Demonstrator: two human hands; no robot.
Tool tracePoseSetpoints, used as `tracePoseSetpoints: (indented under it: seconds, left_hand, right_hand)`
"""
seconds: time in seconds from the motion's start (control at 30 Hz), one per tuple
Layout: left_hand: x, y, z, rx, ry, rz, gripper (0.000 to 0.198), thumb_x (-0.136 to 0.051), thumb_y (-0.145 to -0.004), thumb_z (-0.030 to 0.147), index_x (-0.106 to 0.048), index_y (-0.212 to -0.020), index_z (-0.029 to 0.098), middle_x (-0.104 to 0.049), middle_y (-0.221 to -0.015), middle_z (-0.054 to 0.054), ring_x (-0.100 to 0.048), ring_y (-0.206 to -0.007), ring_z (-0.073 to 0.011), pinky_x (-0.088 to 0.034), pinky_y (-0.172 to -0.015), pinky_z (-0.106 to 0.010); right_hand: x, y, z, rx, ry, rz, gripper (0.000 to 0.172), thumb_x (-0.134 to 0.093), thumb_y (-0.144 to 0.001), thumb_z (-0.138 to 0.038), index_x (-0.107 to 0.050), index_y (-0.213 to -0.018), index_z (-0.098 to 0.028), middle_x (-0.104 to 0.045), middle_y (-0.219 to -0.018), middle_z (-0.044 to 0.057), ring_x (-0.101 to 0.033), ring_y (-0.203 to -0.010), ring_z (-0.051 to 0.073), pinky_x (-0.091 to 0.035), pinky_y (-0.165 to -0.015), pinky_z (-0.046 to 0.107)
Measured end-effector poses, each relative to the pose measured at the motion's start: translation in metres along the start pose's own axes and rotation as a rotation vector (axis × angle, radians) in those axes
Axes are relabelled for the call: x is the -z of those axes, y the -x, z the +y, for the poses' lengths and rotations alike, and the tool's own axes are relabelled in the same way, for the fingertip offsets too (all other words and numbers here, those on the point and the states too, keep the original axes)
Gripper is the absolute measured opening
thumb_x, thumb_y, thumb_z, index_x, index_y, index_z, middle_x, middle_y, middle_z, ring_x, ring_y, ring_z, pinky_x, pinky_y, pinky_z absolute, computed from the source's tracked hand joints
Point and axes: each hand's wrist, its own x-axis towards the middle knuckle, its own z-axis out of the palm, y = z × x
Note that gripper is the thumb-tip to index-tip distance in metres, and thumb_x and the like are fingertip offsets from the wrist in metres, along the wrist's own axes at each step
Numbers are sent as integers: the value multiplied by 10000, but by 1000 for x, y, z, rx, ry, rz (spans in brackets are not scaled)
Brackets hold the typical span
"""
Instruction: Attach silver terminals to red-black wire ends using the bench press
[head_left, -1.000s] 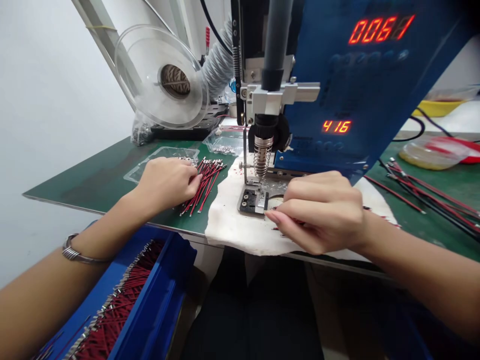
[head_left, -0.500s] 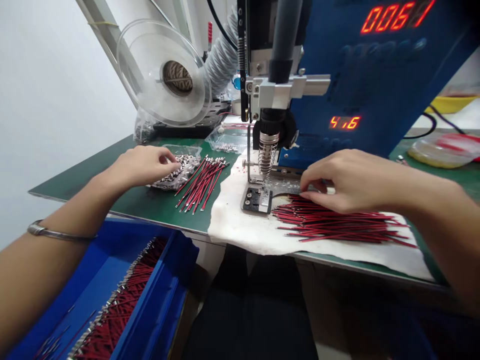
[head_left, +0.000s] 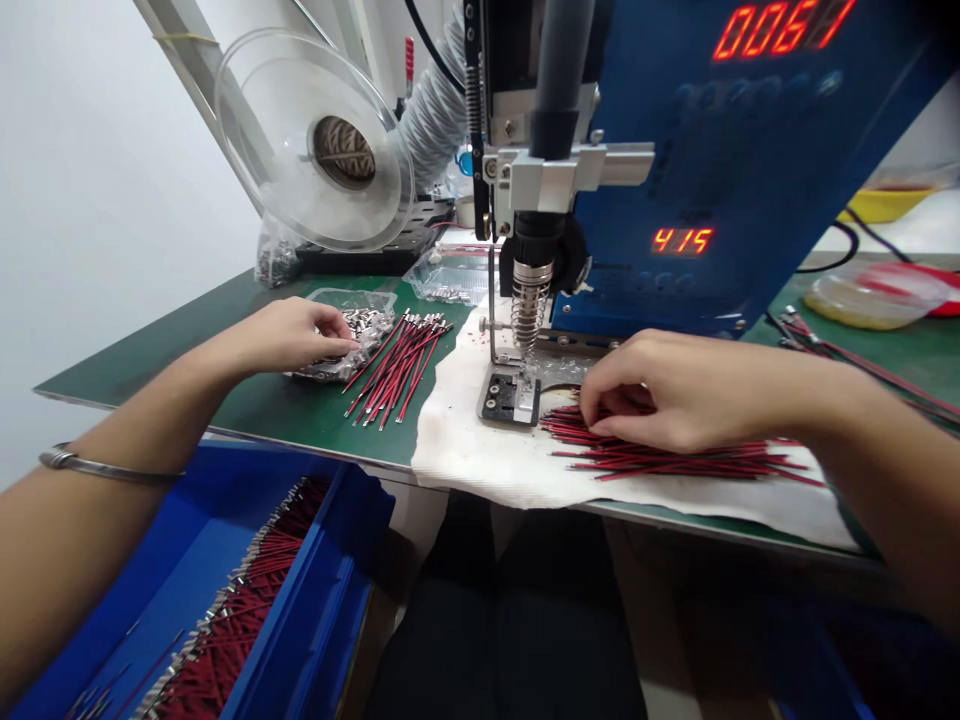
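Hands shifted: right hand (head_left: pixel 675 385) has dropped onto the red wires (head_left: pixel 675 463) on the white cloth (head_left: pixel 480 465), fingers curled over them, can't tell if its grip has one. Left hand (head_left: pixel 289 338) stays at the terminal bag (head_left: pixel 360 328), fingertips pinched, catch unclear too.

The red wires (head_left: pixel 660 465) are sheathed in smooth plastic and laid on a rough white cloth (head_left: pixel 480 468), spread over a matt green mat (head_left: pixel 285 415). The terminals (head_left: pixel 364 322) are made of shiny metal and kept in a clear, crinkled plastic bag (head_left: pixel 334 297), while the bin (head_left: pixel 330 590) is moulded in glossy blue plastic
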Motion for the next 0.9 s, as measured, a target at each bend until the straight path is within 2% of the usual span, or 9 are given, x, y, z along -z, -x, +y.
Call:
tracePoseSetpoints:
  seconds: [0.17, 0.33, 0.5, 0.63, 0.73, 0.83, 0.9]
  left_hand:
    - [-4, 2, 0, 55, 16, 93, 300, -854, -803, 352, -695, -605, 192, -553, -434, 92, -499, -488, -91, -360, -533, -235]
    - [-2, 7, 0, 121, 12, 214, 400, -870, -767, 502, -680, -592, 196, -581, -472, 64, -512, -521, -113, -349, -566, -269]
    - [-3, 11, 0, 119, 51, 296, 540, -795, -748, 708, -674, -611, 200, -604, -506, 51, -528, -541, -115, -354, -573, -270]
    - [-5, 17, 1, 131, 89, 331, 536, -812, -727, 708, -676, -622, 200, -602, -506, 47, -520, -535, -121, -346, -557, -274]
    - [-4, 27, 5, 146, 165, 344, 507, -800, -762, 682, -707, -694, 188, -660, -579, 41, -539, -555, -120, -361, -557, -266]
    - [-1, 39, 11, 157, 189, 365, 350, -791, -839, 515, -738, -799, 171, -710, -680, 27, -602, -643, -133, -396, -623, -261]
    - [1, 45, 16, 133, 209, 388, 266, -800, -831, 419, -749, -847, 159, -709, -706, 20, -636, -688, -143, -418, -657, -257]
  right_hand:
    - [-3, 0, -12, 31, -67, -28, 96, -657, -868, -221, -736, -820, -244, -696, -699, -51, -584, -579, 106, -367, -535, 241]
    - [-6, -3, -17, 43, -59, -42, 60, -702, -858, -256, -757, -836, -246, -685, -684, -48, -581, -566, 112, -357, -526, 255]
    - [-8, -4, -22, 2, -89, -92, 68, -710, -813, -189, -754, -822, -239, -649, -635, -67, -542, -505, 91, -341, -488, 238]
    - [-9, -6, -23, -3, -76, -86, 76, -699, -815, -181, -747, -831, -238, -662, -655, -63, -540, -514, 89, -348, -506, 233]
    - [-10, -7, -22, 8, -75, -81, 82, -675, -830, -178, -737, -814, -229, -687, -693, -45, -564, -553, 101, -356, -532, 237]
    - [-10, -9, -21, 21, -77, -83, 81, -671, -834, -181, -737, -813, -222, -693, -709, -33, -568, -574, 109, -351, -543, 242]
    - [-11, -10, -20, 27, -81, -86, 85, -670, -834, -183, -742, -819, -224, -678, -689, -40, -549, -561, 103, -344, -545, 241]
